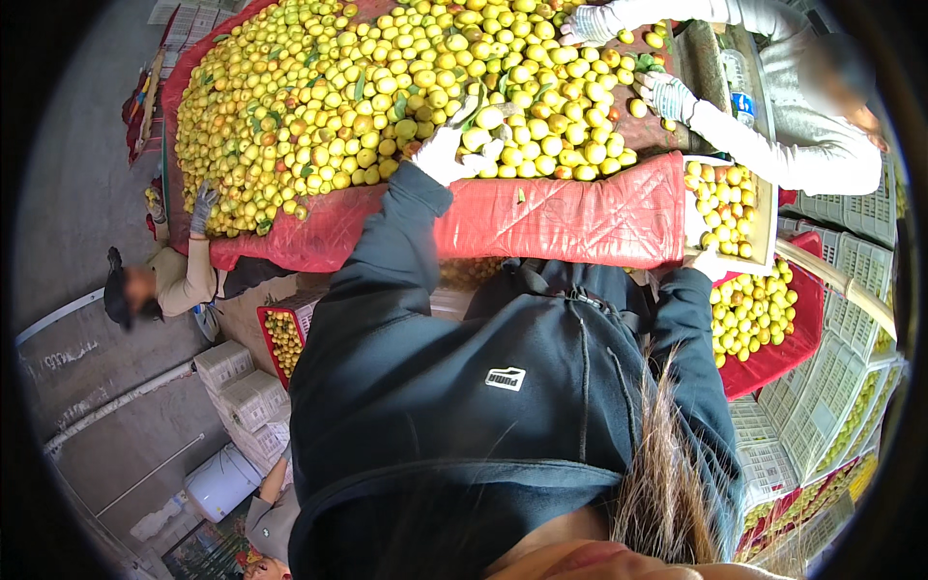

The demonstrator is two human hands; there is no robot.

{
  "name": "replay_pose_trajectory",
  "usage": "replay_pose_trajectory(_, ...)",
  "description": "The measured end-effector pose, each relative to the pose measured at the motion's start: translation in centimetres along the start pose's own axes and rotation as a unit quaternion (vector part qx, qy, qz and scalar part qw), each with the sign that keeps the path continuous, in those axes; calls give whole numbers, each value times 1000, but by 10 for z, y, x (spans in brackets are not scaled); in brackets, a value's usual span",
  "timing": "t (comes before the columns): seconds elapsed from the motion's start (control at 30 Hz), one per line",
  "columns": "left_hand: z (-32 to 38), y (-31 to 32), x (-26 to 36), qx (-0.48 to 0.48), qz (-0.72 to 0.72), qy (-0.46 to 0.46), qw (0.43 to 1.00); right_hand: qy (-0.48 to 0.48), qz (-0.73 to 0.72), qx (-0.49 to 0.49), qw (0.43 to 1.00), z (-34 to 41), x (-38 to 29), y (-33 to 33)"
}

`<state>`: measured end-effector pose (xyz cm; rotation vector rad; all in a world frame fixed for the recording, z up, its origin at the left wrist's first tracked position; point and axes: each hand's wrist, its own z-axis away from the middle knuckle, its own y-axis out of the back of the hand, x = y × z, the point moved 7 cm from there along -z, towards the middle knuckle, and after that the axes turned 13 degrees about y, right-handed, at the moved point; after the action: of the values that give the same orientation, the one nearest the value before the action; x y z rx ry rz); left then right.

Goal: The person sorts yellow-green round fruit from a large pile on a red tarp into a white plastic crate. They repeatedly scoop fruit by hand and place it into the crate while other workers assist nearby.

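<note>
A broad heap of yellow-green jujubes, some blotched reddish brown, covers the table in front of me. My left hand, in a pale glove with greyish fingertips, reaches into the heap's near side. Its fingers curl around a couple of jujubes, with a green leaf by the fingertips. My right hand, also in a pale glove, grips the near rim of a light-coloured tray at the table's right end. More jujubes lie in that tray. Part of the right hand's fingers is hidden.
Red quilted cloth pads the table edge. Opposite, a co-worker's gloved hands touch the heap near a plastic bottle. Another person's gloved hand is at left. A red-lined basket and stacked crates stand at right.
</note>
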<state>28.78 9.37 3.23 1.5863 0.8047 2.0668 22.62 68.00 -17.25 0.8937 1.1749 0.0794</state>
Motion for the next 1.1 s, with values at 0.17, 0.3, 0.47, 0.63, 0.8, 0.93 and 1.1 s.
replay_pose_trajectory(0.17,5,-21,31,-127,423,17,897,-137,-453,43,880,49,-5,19)
replay_pose_trajectory(0.3,-11,-94,94,-214,548,193,785,-90,-514,-74,850,97,-44,33)
replay_pose_trajectory(0.47,15,-203,224,-194,248,-138,939,-252,-706,-336,570,170,-204,24)
replay_pose_trajectory(0.63,38,-195,283,-96,-40,-357,928,58,-576,-278,767,112,-134,54)
replay_pose_trajectory(0.8,-75,-111,143,60,-359,-247,898,-272,-857,-214,382,107,-106,69)
replay_pose_trajectory(0.93,-146,7,-25,151,-498,-19,854,-293,-756,-135,570,117,-97,71)
replay_pose_trajectory(1.1,-164,32,-90,117,-282,227,925,-317,-691,-145,633,140,-88,75)
